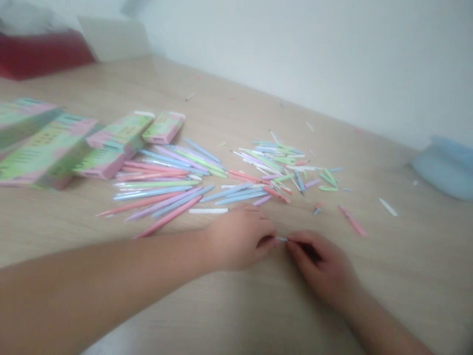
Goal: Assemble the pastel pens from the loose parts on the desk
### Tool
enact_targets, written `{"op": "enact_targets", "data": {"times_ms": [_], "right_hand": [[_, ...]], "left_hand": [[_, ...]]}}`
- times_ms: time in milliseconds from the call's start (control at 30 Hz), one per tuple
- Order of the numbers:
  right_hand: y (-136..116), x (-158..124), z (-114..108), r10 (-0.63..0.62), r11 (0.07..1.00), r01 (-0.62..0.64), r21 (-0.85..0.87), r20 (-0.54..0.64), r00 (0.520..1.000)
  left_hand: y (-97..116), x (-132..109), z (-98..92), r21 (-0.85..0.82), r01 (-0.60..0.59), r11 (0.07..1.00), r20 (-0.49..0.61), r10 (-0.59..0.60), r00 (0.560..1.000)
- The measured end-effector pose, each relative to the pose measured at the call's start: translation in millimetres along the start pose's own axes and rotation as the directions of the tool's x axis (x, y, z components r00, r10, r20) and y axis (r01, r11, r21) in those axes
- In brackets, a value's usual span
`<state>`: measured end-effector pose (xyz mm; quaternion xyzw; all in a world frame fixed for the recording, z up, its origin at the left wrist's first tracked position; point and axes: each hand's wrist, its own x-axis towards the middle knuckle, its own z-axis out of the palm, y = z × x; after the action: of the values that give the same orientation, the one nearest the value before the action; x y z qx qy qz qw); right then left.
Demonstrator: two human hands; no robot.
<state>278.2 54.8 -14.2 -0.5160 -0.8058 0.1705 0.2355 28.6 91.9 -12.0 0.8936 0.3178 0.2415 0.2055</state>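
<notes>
My left hand [244, 236] and my right hand [325, 266] meet low over the wooden table, fingertips pinched. Between them shows a thin pale stick-like piece [282, 239], with one end in each pinch; most of it is covered by the fingers, so its kind is unclear. Just beyond my left hand lies a white pen-like barrel [209, 211]. A spread of pastel pens [162, 197] in pink, blue, green and purple reaches out to the left. Ahead lies a loose heap of shorter coloured pen parts [277, 158]. The picture is blurred.
Printed green and pink boxes [48, 148] stand at the left. A red box [44, 52] and a pale panel [114, 38] are at the back left. A pink piece [352, 220] and a white piece [388, 207] lie to the right, near a light-blue bag-like object [443, 167].
</notes>
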Motion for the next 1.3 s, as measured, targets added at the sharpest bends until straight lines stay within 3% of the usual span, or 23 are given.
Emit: {"op": "enact_targets", "data": {"times_ms": [133,367,600,767,933,1300], "right_hand": [[7.3,9.5,-2.9,0.070,0.984,-0.073,-0.164,-0.026,0.997],[15.3,24.3,-3.6,0.064,0.971,-0.067,-0.232,-0.018,0.998],[54.5,47.3,-20.3,0.040,0.934,-0.080,-0.347,-0.122,0.992],[77.8,74.9,-24.6,0.047,0.912,-0.079,-0.402,-0.090,0.995],[72.8,86.1,-20.7,0.021,0.898,-0.030,-0.440,-0.026,0.999],[67.7,78.6,-18.7,-0.064,0.874,0.052,-0.484,-0.007,0.998]], "left_hand": [[-1.0,0.2,0.5,0.023,0.050,0.998,-0.032,-0.050,0.998],[0.5,0.6,-0.1,0.059,0.070,0.996,-0.028,-0.069,0.997],[-2.4,0.7,2.8,0.093,0.071,0.993,-0.021,-0.069,0.997],[-3.5,0.2,3.1,0.106,0.063,0.992,-0.020,-0.061,0.998],[-3.1,0.0,2.4,0.113,0.066,0.991,-0.018,-0.065,0.998],[-3.4,-0.2,1.7,0.085,0.096,0.992,-0.006,-0.095,0.995]]}}
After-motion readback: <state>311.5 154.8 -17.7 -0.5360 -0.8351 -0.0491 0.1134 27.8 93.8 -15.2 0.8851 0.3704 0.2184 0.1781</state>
